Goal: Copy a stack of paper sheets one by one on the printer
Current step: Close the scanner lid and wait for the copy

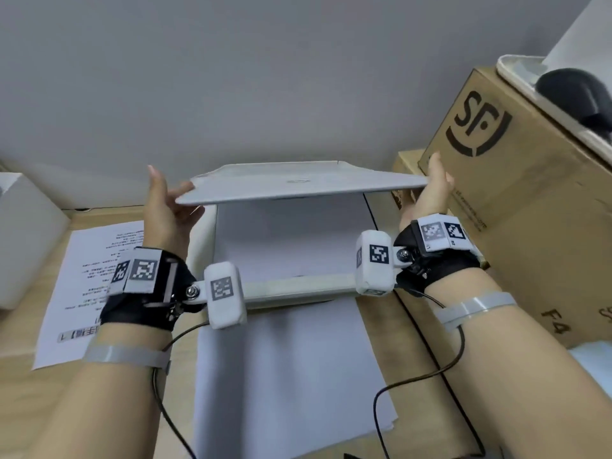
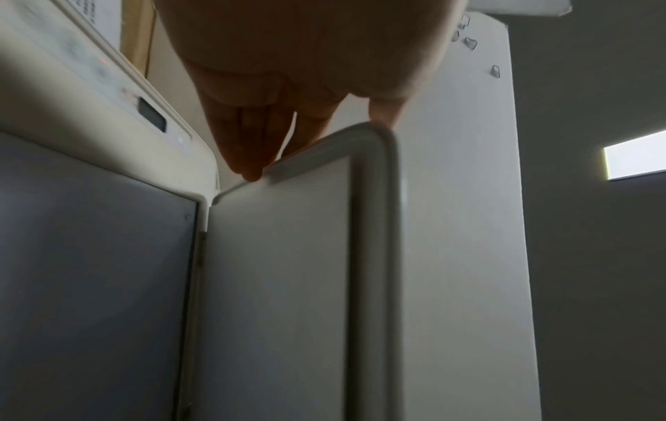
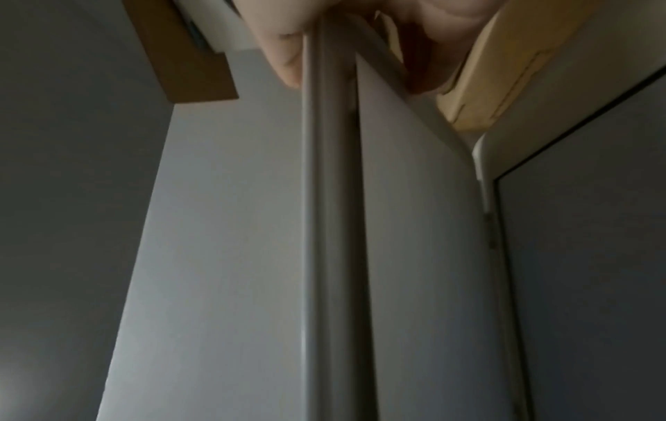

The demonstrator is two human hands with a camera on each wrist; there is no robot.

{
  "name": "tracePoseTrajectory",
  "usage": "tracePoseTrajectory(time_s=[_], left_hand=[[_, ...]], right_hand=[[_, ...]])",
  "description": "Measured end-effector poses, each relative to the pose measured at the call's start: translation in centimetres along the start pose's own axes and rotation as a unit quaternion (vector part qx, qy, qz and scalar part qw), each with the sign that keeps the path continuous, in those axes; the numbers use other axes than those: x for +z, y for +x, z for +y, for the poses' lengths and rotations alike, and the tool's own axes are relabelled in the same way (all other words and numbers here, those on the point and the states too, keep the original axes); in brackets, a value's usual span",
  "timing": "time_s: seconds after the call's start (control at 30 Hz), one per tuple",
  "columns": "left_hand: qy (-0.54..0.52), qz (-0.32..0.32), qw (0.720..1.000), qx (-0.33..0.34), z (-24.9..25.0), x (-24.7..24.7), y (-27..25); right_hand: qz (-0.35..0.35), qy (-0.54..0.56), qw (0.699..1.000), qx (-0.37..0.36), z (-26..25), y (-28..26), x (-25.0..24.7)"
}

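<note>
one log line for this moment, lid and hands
lid: scanner lid half raised | left hand: holds left corner | right hand: holds right corner | glass: white sheet | desk: printed sheet

Both hands hold the printer lid [image 1: 304, 185] half raised: the left hand [image 1: 169, 210] at its left corner, the right hand [image 1: 433, 187] at its right corner. A blank sheet [image 1: 291, 240] lies on the glass beneath. A printed page [image 1: 89, 286] lies on the table to the left, a cardboard box [image 1: 516, 193] stands right.

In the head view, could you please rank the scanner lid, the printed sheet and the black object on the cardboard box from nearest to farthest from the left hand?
1. Scanner lid: the left hand holds its left corner.
2. Printed sheet: on the desk, below and left of that hand.
3. Black object: far right, atop the cardboard box.
</note>
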State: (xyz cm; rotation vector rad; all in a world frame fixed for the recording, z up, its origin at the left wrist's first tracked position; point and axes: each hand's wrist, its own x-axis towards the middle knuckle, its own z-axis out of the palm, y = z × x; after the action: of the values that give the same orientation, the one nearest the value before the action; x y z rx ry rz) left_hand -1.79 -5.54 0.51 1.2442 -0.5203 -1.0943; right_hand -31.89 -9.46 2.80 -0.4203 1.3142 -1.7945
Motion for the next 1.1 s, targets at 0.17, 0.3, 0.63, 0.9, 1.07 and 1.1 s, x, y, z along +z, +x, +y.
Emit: tracePoseTrajectory(time_s=[0.17, 0.3, 0.63, 0.9, 1.07, 1.1], left_hand=[[0.076, -0.046, 0.996, -0.019, -2.6, -2.4, -0.8], [0.232, -0.070, 0.969, -0.040, -4.6, -3.1, -1.1], [0.537, -0.059, 0.837, 0.082, -7.4, -3.1, -1.1], [0.609, -0.053, 0.788, 0.069, -6.2, -2.2, -3.3], [0.634, -0.072, 0.767, 0.066, -6.2, -2.6, -3.1], [0.635, -0.080, 0.765, 0.071, -6.1, -2.7, -3.2]], right_hand=[[0.022, -0.121, 0.992, -0.010, 3.3, -0.1, -5.3], [-0.003, -0.288, 0.957, -0.033, 4.9, -0.2, -7.4], [-0.066, -0.536, 0.826, -0.162, 7.0, -0.5, -9.3], [-0.113, -0.604, 0.781, -0.112, 7.0, -0.6, -8.6], [-0.115, -0.663, 0.731, -0.118, 7.6, -0.8, -8.6], [-0.117, -0.680, 0.713, -0.125, 7.8, -0.8, -8.6]])
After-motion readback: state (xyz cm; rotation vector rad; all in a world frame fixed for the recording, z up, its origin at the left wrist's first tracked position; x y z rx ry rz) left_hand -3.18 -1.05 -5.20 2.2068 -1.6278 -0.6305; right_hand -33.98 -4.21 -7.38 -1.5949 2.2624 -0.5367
